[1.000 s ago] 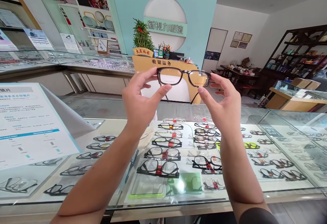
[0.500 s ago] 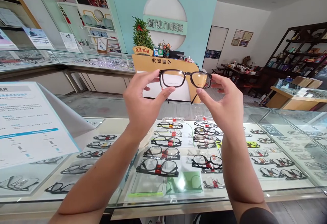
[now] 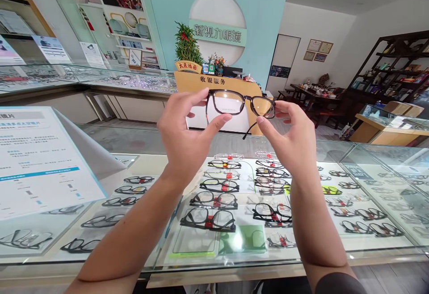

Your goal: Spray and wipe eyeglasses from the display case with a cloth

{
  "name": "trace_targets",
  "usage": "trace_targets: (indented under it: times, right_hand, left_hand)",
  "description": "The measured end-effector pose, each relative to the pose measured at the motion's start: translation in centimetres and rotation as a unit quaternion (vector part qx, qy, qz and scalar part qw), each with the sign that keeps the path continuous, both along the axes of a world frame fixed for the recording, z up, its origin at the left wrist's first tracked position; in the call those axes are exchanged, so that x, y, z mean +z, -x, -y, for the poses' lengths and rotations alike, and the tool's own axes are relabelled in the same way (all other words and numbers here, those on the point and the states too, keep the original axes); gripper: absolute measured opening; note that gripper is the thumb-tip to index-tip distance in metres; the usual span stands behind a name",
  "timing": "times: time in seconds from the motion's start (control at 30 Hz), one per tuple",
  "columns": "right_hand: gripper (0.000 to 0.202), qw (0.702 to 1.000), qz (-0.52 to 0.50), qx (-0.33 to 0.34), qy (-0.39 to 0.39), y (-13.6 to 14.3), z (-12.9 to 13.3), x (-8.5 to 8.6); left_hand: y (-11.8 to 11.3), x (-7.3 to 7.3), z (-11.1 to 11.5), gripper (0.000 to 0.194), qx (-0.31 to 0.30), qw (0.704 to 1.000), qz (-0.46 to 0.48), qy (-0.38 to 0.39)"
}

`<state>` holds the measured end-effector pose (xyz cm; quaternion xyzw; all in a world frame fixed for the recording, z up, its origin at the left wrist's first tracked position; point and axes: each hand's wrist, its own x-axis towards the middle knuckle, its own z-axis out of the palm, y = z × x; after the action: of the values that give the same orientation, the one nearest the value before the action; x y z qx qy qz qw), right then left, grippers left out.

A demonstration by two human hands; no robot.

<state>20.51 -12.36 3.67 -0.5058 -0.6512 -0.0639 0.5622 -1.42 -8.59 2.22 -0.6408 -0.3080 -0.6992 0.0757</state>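
Observation:
Held up in front of me above the glass counter is a pair of black-framed eyeglasses [image 3: 246, 99], its lenses clear with small print on them. My left hand [image 3: 187, 128] pinches the left end of the frame between thumb and fingers. At the other end, my right hand [image 3: 290, 133] grips the frame the same way, its thumb under the right lens. One temple arm hangs below the right lens; the other is partly hidden by my left hand. Below my hands, rows of eyeglasses [image 3: 213, 200] with red tags lie inside the display case.
The glass display counter [image 3: 187, 269] runs across the front. A folded paper sign [image 3: 40, 164] stands on it at the left. Beyond are a cashier desk [image 3: 187, 81] with a potted plant [image 3: 187, 46], more glass cases [image 3: 134, 77] and a dark wooden table [image 3: 315, 95].
Both hands and the eyeglasses have shifted slightly left, and the frame has turned a little. The left temple arm is now less visible below the lens.

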Motion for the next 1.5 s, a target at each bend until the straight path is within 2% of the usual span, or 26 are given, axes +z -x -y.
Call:
trace_targets:
  times: [0.2,0.33,0.6,0.83,1.3,1.5]
  right_hand:
    - [0.041,1.000,-0.004,0.008,0.009,0.2,-0.3,-0.2]
    - [0.040,1.000,-0.010,0.015,0.005,0.4,-0.6,-0.4]
    - [0.040,0.999,-0.026,0.029,0.002,0.8,-1.0,-0.7]
    - [0.044,0.997,-0.065,0.032,-0.025,1.2,-1.3,-0.8]
    - [0.042,0.998,-0.060,0.031,0.006,1.5,-1.2,-0.7]
    - [0.041,0.998,-0.054,0.028,-0.004,1.5,-1.2,-0.8]
  left_hand:
    - [0.1,0.0,-0.3,0.054,0.028,0.999,-0.005,-0.041]
    - [0.4,0.1,-0.4,0.051,0.039,0.999,-0.003,-0.028]
    - [1.0,0.1,-0.9,0.058,0.031,0.998,-0.017,-0.058]
    - [1.2,0.2,-0.9,0.050,0.034,0.998,-0.019,-0.052]
    - [1.2,0.3,-1.0,0.052,0.043,0.996,-0.020,-0.071]
    - [1.2,0.3,-1.1,0.054,0.028,0.997,-0.014,-0.065]
